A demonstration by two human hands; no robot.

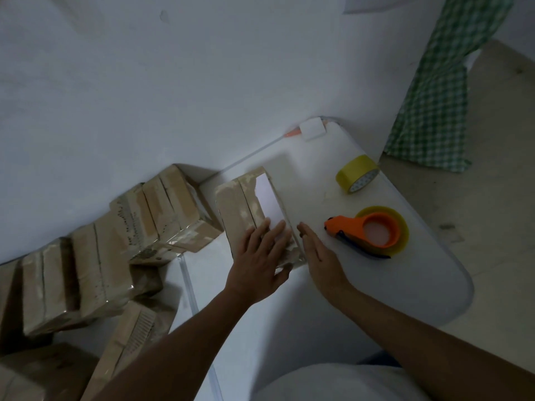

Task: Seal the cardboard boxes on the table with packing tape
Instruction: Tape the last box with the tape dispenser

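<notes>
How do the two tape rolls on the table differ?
The spare yellow tape roll is loose, tilted on its edge near the table's far end, its printed core visible. The roll in the orange tape dispenser lies flat, mounted on the dispenser's hub, nearer the right hand, and looks more translucent. Neither is being touched; both are yellowish.

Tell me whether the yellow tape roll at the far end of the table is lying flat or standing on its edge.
On its edge, tilted. The yellow tape roll rests on its curved rim on the table, its printed core facing the camera.
</notes>
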